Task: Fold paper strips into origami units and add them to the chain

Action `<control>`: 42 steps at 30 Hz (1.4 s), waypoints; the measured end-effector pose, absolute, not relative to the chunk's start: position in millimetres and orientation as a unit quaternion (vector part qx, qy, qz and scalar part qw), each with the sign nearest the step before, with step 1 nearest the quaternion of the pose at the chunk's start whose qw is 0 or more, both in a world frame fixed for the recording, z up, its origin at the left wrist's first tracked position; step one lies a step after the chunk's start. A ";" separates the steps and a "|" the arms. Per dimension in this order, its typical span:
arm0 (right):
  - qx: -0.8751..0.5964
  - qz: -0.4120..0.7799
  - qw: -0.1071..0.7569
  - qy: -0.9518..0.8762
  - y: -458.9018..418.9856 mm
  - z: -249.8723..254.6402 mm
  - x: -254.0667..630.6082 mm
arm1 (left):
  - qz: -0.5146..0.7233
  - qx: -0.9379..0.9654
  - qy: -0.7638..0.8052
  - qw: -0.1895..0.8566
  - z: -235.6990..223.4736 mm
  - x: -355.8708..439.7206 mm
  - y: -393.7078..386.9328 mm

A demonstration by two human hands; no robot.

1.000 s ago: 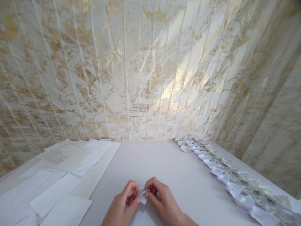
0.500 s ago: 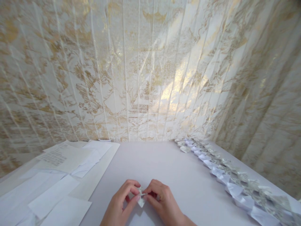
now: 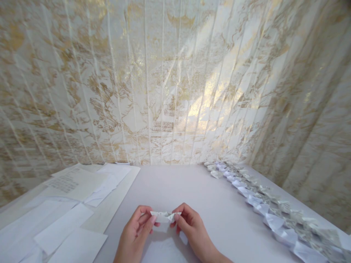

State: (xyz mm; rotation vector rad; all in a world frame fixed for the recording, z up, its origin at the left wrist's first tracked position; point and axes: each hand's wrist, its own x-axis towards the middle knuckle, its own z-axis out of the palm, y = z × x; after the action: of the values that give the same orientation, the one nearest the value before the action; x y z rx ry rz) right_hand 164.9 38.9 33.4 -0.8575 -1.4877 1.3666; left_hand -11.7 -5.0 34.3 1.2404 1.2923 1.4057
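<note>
A small folded white paper boat (image 3: 165, 216) hangs just above the pale table (image 3: 175, 186) near its front edge. My left hand (image 3: 135, 235) pinches its left end and my right hand (image 3: 192, 230) pinches its right end, fingers closed on the paper. Both hands sit close together at the bottom centre of the head view. Under the hands a white sheet (image 3: 164, 252) lies flat on the table.
A long row of folded paper boats (image 3: 263, 204) runs along the table's right side, from back to front. Loose white paper sheets (image 3: 63, 215) are spread over the left side. A cream and gold patterned curtain (image 3: 175, 80) hangs close behind and to the right.
The paper piece was crumpled small between my fingertips; now it is pulled out wider into a boat shape. My hands have moved slightly apart and lifted a little.
</note>
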 end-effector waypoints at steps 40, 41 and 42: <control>-0.398 0.492 0.431 -0.643 26.6 38.5 162.1 | 0.400 0.623 0.546 0.392 43.9 -6.1 -8.4; -0.396 0.496 0.431 -0.641 26.3 40.1 162.2 | 0.405 0.620 0.541 0.399 43.4 -6.2 -8.5; -0.394 0.499 0.430 -0.641 26.4 41.4 162.6 | 0.409 0.617 0.536 0.404 42.7 -6.5 -8.4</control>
State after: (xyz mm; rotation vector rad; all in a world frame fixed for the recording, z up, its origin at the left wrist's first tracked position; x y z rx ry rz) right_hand 162.6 26.4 41.4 -0.9820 -1.5993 1.2457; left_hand -6.5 -8.4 42.7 1.5589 1.3539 1.0338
